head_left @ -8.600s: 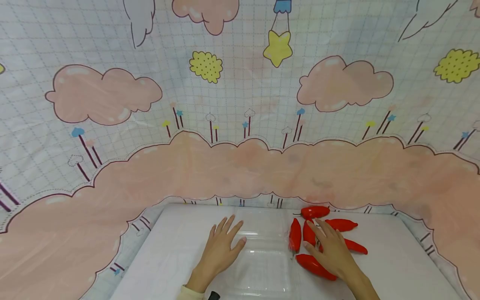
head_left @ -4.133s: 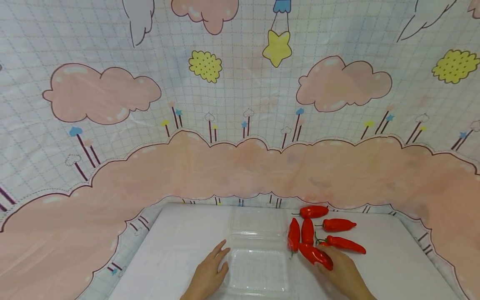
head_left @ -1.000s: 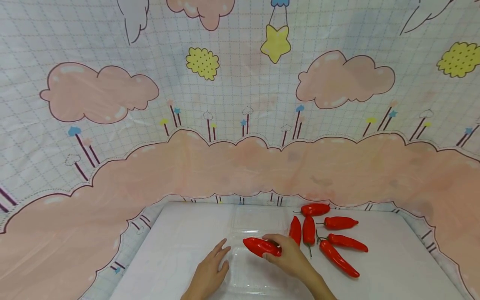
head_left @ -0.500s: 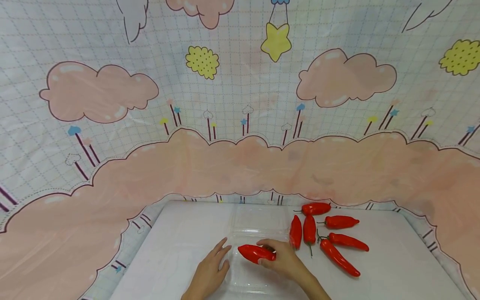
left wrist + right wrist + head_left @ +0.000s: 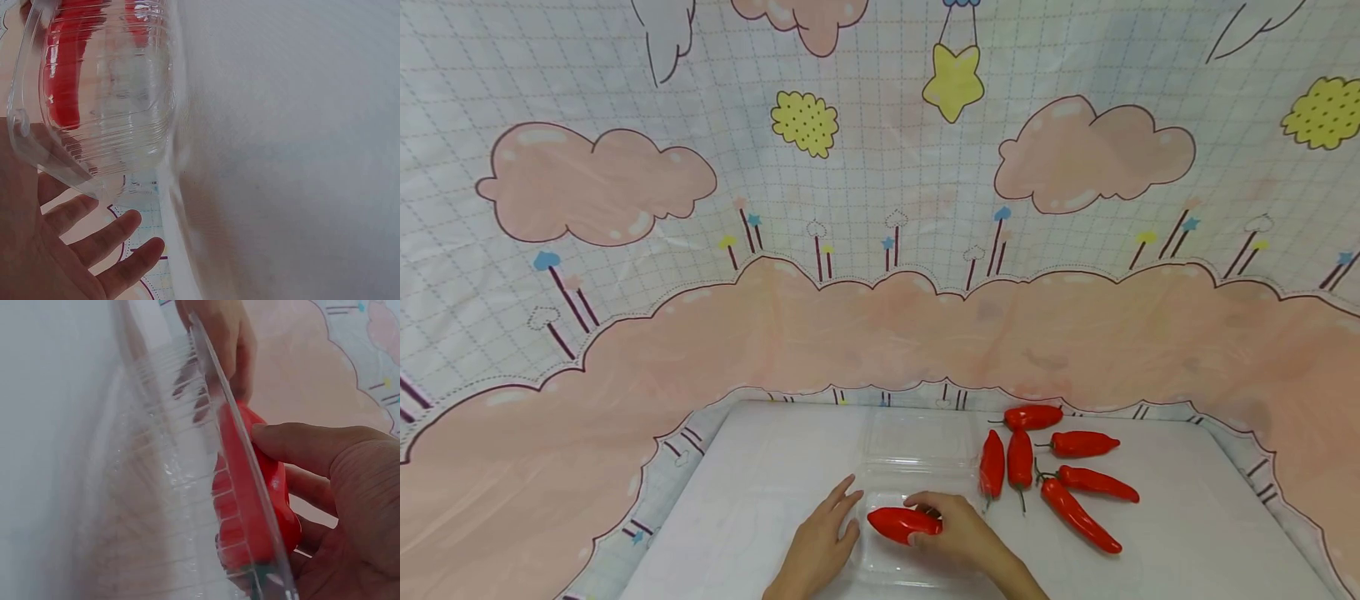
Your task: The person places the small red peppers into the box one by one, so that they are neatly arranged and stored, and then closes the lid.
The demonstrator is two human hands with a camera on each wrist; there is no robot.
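Observation:
In the head view my right hand grips a plump red pepper near its stem end, above the front half of an open clear plastic clamshell box. The right wrist view has the pepper between thumb and fingers, partly behind the box's clear wall; whether it touches the bottom I cannot tell. My left hand lies by the box's left edge, fingers extended. In the left wrist view those fingers are spread beside the box's corner, and red shows through the plastic.
Several more red peppers lie right of the box, among them an upright one, a long one and one at the back edge. The white tabletop meets a cloud-patterned cloth behind.
My right hand has picked up the plump pepper from the group at the right, carried it left over the box and lowered it toward the front. Lately my left hand has stayed by the box.

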